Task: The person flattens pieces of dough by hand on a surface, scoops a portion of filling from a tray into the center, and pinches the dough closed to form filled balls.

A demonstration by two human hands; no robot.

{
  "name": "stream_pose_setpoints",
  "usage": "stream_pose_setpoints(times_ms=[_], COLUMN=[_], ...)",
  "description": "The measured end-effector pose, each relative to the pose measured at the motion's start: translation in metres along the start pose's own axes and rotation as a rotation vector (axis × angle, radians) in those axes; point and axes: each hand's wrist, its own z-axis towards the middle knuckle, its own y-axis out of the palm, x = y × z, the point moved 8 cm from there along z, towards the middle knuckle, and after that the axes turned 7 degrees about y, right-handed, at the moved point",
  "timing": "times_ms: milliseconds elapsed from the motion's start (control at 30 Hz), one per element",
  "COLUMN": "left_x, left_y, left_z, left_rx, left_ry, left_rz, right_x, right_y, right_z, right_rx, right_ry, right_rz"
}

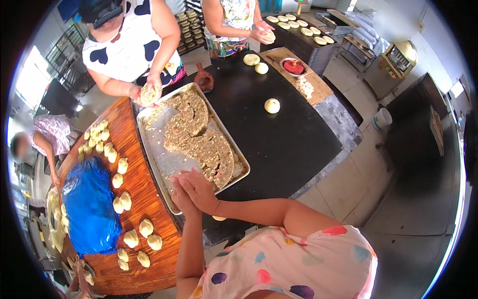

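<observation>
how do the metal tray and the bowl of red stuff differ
The metal tray is large and rectangular; the bowl is small and round.
The tray holds a brown, crumbly mixture; the bowl, something red.
The tray is near the left hand and right hand; the bowl is farther, on a brown board.
Both are open-topped.

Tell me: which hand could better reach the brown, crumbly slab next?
Probably the right hand: touching the left hand, it lies nearer the brown, crumbly slab in the rectangular silver tray.

Bright window [31, 74] at left, black fisheye rim, straight edges bent
</observation>
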Motion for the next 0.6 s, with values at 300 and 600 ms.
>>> stream_pose_setpoints(times_ms=[300, 600], left_x=[0.024, -0.035], left_y=[0.043, 0.057], left_z=[-0.012, -0.047], left_rx=[-0.447, -0.1], left_ry=[0.427, -0.252], left_rz=[0.424, -0.299], right_x=[0.054, 0.002], right_y=[-0.013, -0.078], right_z=[0.001, -0.019], right_rx=[-0.118, 0.171], right_ry=[0.685, -0.033], right_rz=[1.027, 0.055])
